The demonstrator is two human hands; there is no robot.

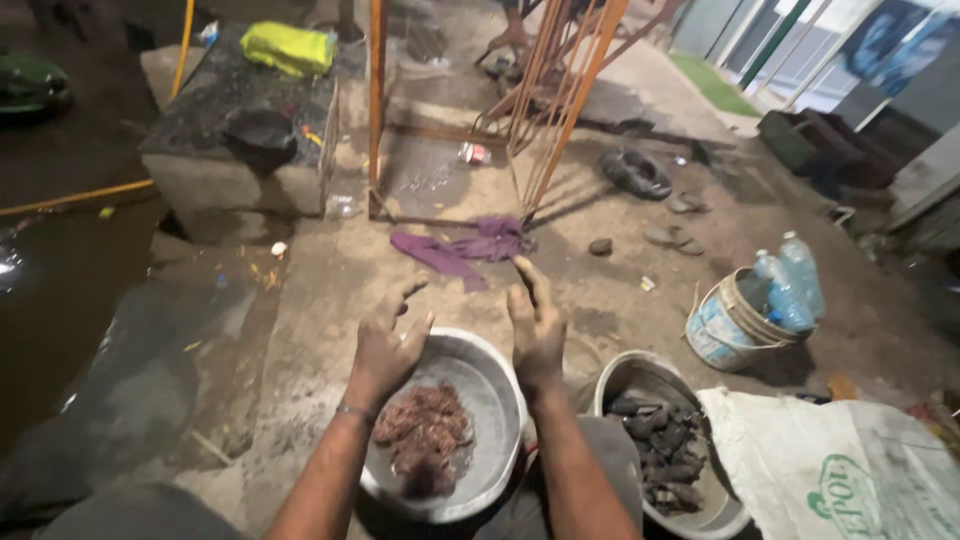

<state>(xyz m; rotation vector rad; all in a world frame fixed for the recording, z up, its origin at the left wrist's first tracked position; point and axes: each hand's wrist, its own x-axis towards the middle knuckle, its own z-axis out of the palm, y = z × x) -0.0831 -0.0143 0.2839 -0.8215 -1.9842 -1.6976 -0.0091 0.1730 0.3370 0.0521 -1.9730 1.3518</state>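
Dusty concrete floor [330, 290] fills the frame, wet at the left. Left hand [388, 345] and right hand [537, 330] hover empty, fingers spread, above a metal basin [495, 400] at lower centre. Reddish-brown tangled wire scrap [422, 428] lies heaped inside. Judgement: gather the tangle from both sides, palms cupped, keeping strands over the basin.
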